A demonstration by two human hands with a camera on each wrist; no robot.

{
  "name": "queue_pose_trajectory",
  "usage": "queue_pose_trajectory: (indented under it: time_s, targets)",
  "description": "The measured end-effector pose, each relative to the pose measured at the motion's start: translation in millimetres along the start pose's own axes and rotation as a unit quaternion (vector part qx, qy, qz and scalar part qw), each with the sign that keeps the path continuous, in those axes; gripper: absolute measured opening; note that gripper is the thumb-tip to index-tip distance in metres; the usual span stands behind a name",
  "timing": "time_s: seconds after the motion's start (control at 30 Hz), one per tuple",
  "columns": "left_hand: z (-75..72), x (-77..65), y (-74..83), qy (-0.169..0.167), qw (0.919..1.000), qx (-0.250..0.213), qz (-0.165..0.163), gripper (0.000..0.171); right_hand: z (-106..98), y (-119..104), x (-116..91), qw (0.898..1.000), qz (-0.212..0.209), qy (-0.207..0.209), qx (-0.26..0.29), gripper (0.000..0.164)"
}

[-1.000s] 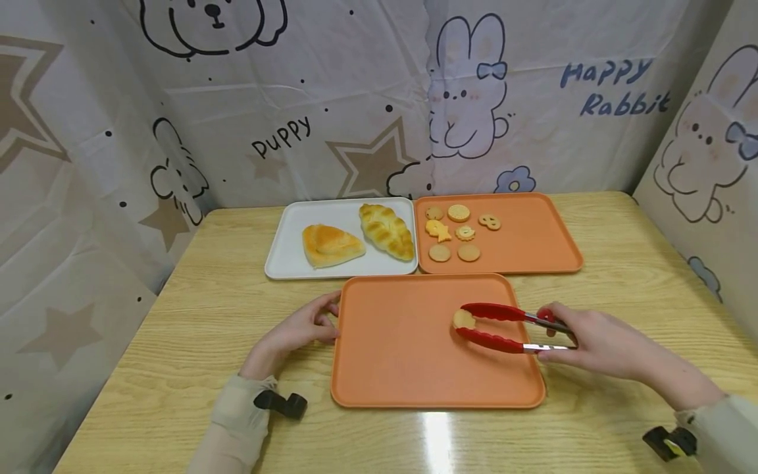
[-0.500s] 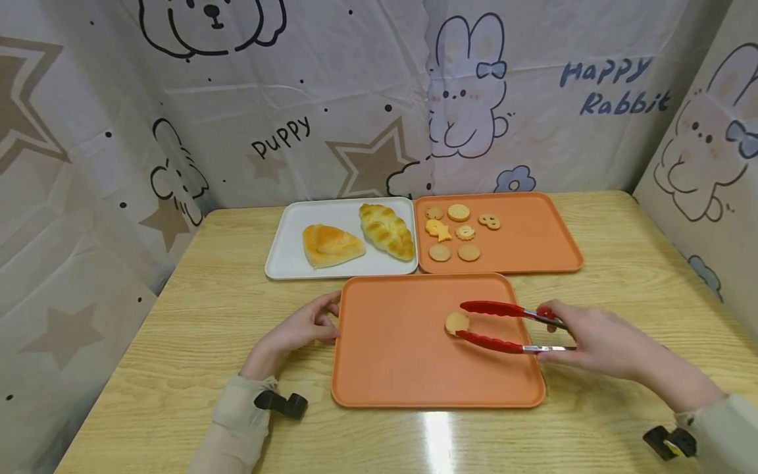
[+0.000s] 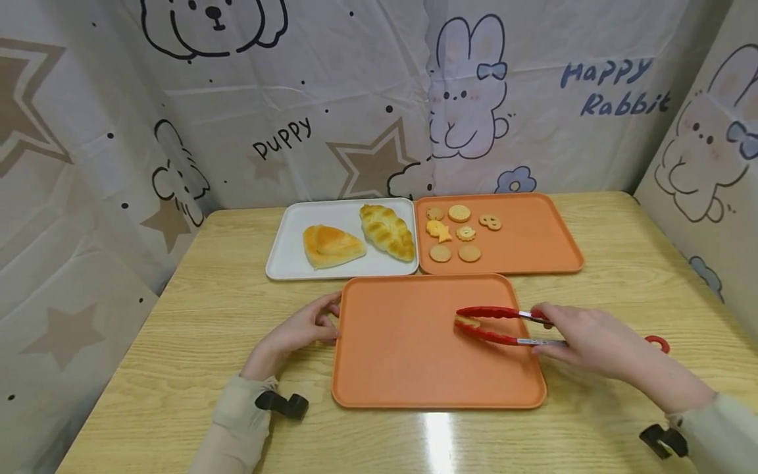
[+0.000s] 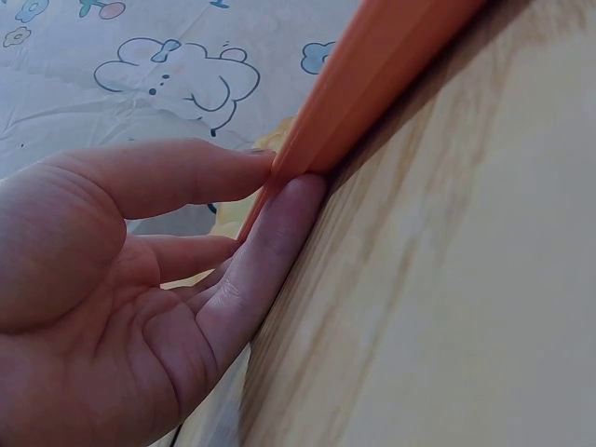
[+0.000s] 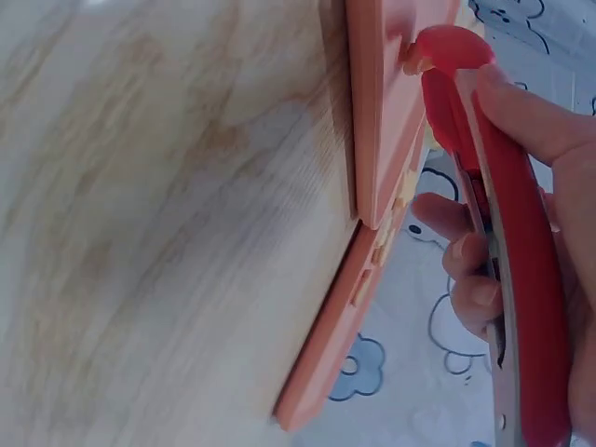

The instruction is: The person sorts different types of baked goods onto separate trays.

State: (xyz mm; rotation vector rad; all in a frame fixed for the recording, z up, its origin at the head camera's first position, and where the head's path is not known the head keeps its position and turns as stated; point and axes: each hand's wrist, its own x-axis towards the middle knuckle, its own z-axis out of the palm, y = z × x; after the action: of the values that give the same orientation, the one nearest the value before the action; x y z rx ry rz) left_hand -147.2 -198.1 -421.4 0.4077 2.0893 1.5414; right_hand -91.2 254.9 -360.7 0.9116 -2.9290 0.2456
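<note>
In the head view my right hand (image 3: 592, 339) holds red-tipped metal tongs (image 3: 494, 313) over the right half of the near orange tray (image 3: 391, 355). A small round cookie (image 3: 468, 321) sits between the tongs' tips, looking narrow and tilted; whether it touches the tray I cannot tell. The right wrist view shows the thumb on one red-covered arm of the tongs (image 5: 526, 279) and curled fingers around the other side. My left hand (image 3: 302, 324) is at the tray's left edge; in the left wrist view its thumb and fingers pinch the rim (image 4: 326, 121).
Behind the near tray stand a white tray (image 3: 284, 260) with two breads, a wedge-shaped one (image 3: 333, 247) and a braided loaf (image 3: 387, 232), and another orange tray (image 3: 533, 230) with several cookies (image 3: 440, 253). A patterned cloth (image 3: 355, 99) hangs behind and beside the wooden table (image 3: 195, 316).
The tongs' tips opened a little, leaving the cookie lying flat and slightly left, then drew together on it. The cookie now looks tilted between them. The left hand has stayed put.
</note>
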Motion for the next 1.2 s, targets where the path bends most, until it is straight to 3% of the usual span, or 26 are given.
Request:
queue_pose_trajectory:
  time_s: [0.1, 0.23, 0.37, 0.53, 0.77, 1.0, 1.2]
  targets:
    - [0.2, -0.5, 0.6, 0.001, 1.0, -0.002, -0.003, 0.078, 0, 5, 1, 0.997, 0.029, -0.031, 0.059, 0.043]
    - [-0.7, -0.3, -0.3, 0.006, 0.9999, 0.0, -0.008, 0.078, 3, 16, 2, 0.986, 0.07, -0.057, 0.138, 0.041]
    - [-1.0, 0.7, -1.0, 0.006, 1.0, -0.002, -0.008, 0.078, 5, 27, 2, 0.979, 0.104, -0.055, 0.164, 0.04]
    - [-0.5, 0.6, -1.1, 0.005, 1.0, 0.0, -0.008, 0.078, 4, 38, 2, 0.977, 0.129, -0.063, 0.159, 0.048]
    - [-0.6, 0.3, -0.3, 0.004, 1.0, -0.004, -0.007, 0.077, 2, 39, 2, 0.981, 0.132, -0.07, 0.127, 0.059]
    - [0.2, 0.2, 0.1, 0.005, 0.9999, -0.007, -0.011, 0.078, 2, 35, 3, 0.991, 0.088, -0.07, 0.065, 0.065]
    - [0.2, -1.4, 0.0, 0.004, 0.9998, -0.01, -0.014, 0.078, 2, 36, 5, 0.993, 0.08, -0.057, 0.068, 0.06]
